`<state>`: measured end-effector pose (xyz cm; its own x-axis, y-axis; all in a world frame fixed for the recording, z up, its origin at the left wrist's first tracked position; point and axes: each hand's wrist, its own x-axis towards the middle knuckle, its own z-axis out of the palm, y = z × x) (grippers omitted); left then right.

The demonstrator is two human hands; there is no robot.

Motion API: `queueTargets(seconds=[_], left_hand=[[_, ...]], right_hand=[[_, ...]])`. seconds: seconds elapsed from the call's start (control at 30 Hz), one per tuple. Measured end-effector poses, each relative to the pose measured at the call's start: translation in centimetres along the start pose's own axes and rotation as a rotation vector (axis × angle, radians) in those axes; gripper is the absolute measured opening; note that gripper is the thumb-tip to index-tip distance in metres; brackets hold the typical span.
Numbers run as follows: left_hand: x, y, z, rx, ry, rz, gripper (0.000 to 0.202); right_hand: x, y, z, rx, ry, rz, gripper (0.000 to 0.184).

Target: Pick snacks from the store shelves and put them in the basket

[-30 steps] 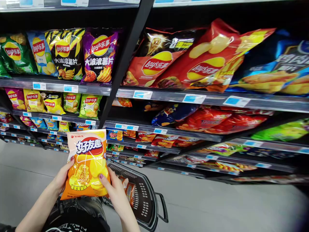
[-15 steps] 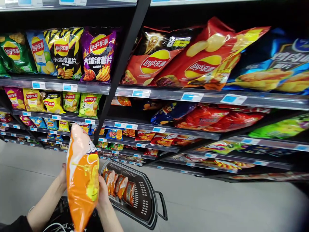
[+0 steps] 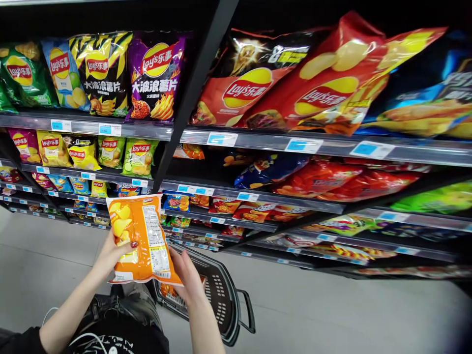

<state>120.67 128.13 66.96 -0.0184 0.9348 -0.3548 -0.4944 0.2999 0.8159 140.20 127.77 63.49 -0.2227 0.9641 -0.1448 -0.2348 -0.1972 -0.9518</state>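
An orange bag of chips is held up in front of my body, its printed back with a white text panel and barcode facing me. My left hand grips its left edge, thumb lying over the front. On the lower right side, my right hand holds the bag's edge, with some fingers hidden behind it. Beneath and beyond the bag, a dark shopping basket stands on the floor. Orange packets inside it are partly covered by the bag and my right hand.
Shelves of chip bags run across the view, with a price-tag rail along each edge. A purple bag and large red bags sit on the upper shelf. The basket's handle sticks out rightward over the grey floor.
The chip bag has been turned from an edge-on, upright pose so its back faces me. My left hand's thumb now shows over it, and the view has shifted slightly.
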Motion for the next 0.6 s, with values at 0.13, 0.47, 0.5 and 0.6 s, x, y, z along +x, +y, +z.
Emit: queueTargets(seconds=[0.13,0.47,0.5,0.6], left_hand=[[1.1,-1.4,0.4,0.115,0.003,0.031,0.072],[2.2,-5.7,-1.2,0.609,-0.324,-0.225,0.059],[2.1,-6.2,-2.2,0.766,-0.314,-0.258,0.052],[1.9,-7.6,-5.7,1.027,-0.219,-0.364,0.049]], right_hand=[[0.2,-0.9,-1.3,-0.028,-0.054,0.122,0.067],[-4.0,9.5,-7.6,-0.226,0.353,0.197,0.069],[-4.9,11.0,-9.4,-0.266,0.442,0.248,0.066],[-7.2,15.3,-15.3,-0.412,0.719,0.462,0.058]])
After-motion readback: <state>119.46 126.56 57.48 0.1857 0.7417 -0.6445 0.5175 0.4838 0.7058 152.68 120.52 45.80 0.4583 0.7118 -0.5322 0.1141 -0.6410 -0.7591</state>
